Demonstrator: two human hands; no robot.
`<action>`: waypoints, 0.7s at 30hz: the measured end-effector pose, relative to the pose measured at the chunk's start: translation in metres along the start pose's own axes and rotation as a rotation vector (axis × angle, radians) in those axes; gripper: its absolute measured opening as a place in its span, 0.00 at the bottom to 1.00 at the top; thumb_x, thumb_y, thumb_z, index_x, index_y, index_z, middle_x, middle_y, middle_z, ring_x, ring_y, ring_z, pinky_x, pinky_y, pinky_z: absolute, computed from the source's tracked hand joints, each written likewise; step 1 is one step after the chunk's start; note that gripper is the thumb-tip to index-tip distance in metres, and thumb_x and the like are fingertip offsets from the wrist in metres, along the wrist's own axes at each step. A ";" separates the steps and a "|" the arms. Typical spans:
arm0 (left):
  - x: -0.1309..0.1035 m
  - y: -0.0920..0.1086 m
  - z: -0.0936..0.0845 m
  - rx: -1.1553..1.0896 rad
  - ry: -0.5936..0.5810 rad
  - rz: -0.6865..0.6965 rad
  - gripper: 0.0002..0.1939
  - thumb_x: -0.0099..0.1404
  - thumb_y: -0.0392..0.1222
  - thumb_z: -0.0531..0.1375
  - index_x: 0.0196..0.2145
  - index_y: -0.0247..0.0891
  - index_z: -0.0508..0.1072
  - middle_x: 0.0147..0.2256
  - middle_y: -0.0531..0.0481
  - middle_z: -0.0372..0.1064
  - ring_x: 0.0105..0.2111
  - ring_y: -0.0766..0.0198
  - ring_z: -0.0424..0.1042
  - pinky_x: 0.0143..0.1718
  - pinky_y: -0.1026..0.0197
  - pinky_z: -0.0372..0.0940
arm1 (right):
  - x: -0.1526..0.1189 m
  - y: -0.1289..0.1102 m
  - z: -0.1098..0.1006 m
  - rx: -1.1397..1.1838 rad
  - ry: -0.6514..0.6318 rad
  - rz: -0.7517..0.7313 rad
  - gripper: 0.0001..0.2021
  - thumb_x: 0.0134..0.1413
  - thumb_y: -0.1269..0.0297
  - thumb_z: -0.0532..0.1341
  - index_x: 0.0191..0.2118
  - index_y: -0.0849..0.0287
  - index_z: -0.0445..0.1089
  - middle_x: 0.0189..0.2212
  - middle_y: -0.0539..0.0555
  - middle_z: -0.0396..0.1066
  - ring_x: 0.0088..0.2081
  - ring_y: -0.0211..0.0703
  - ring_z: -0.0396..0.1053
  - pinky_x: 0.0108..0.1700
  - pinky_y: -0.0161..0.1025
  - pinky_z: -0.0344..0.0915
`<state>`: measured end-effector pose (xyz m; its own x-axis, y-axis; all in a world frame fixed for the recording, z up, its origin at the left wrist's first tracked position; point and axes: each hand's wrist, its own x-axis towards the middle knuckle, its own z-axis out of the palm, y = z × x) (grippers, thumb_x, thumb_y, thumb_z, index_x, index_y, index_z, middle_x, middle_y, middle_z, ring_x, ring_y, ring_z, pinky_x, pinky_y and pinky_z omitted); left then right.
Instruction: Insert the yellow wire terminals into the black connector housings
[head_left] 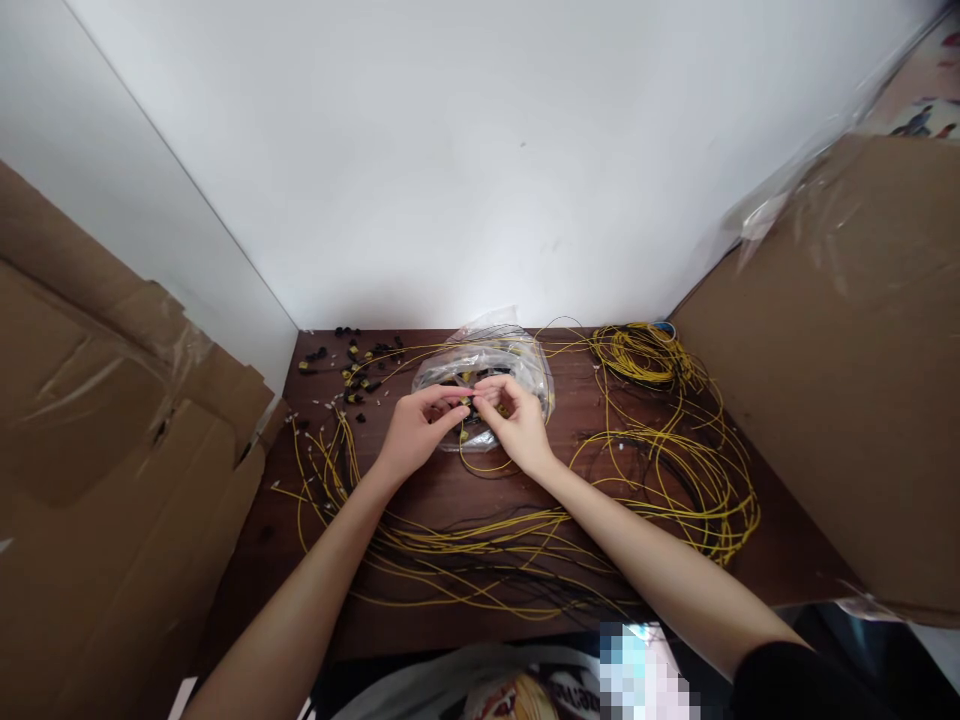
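Note:
My left hand and my right hand meet over a clear plastic bag in the middle of the dark brown table. The fingers of both are pinched together around something small, partly hidden by the fingertips. A yellow and a black wire hang in a loop just below the fingertips. Small black and yellow parts show in the bag behind my hands. Long yellow and black wires run across the table beneath my forearms.
Coiled yellow wires lie at the back right. Loose black and yellow connectors are scattered at the back left. Cardboard stands at the left and right, with a white wall behind the table.

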<state>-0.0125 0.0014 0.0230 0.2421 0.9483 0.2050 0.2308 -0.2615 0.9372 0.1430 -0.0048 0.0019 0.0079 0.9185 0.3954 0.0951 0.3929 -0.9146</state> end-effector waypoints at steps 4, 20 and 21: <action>0.000 -0.001 0.000 -0.027 -0.003 -0.002 0.14 0.55 0.43 0.63 0.38 0.35 0.76 0.33 0.47 0.74 0.31 0.64 0.70 0.34 0.63 0.64 | 0.000 0.000 0.000 -0.001 -0.008 -0.001 0.06 0.51 0.64 0.60 0.37 0.58 0.68 0.30 0.51 0.71 0.33 0.39 0.70 0.36 0.37 0.67; 0.000 -0.001 0.001 -0.042 0.022 0.045 0.11 0.54 0.41 0.64 0.35 0.34 0.76 0.34 0.46 0.73 0.35 0.63 0.70 0.38 0.62 0.67 | 0.000 -0.003 -0.001 -0.055 -0.022 0.000 0.06 0.53 0.64 0.59 0.36 0.58 0.70 0.31 0.52 0.71 0.31 0.38 0.68 0.35 0.36 0.66; 0.000 -0.002 0.001 -0.053 0.020 0.041 0.12 0.53 0.41 0.64 0.35 0.34 0.76 0.35 0.46 0.73 0.36 0.62 0.71 0.39 0.61 0.67 | 0.000 -0.003 -0.001 -0.072 -0.021 -0.013 0.06 0.53 0.64 0.59 0.35 0.58 0.71 0.31 0.52 0.71 0.30 0.38 0.67 0.35 0.36 0.65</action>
<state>-0.0119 0.0012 0.0210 0.2310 0.9406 0.2489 0.1703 -0.2910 0.9415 0.1438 -0.0057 0.0045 -0.0142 0.9144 0.4045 0.1663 0.4011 -0.9008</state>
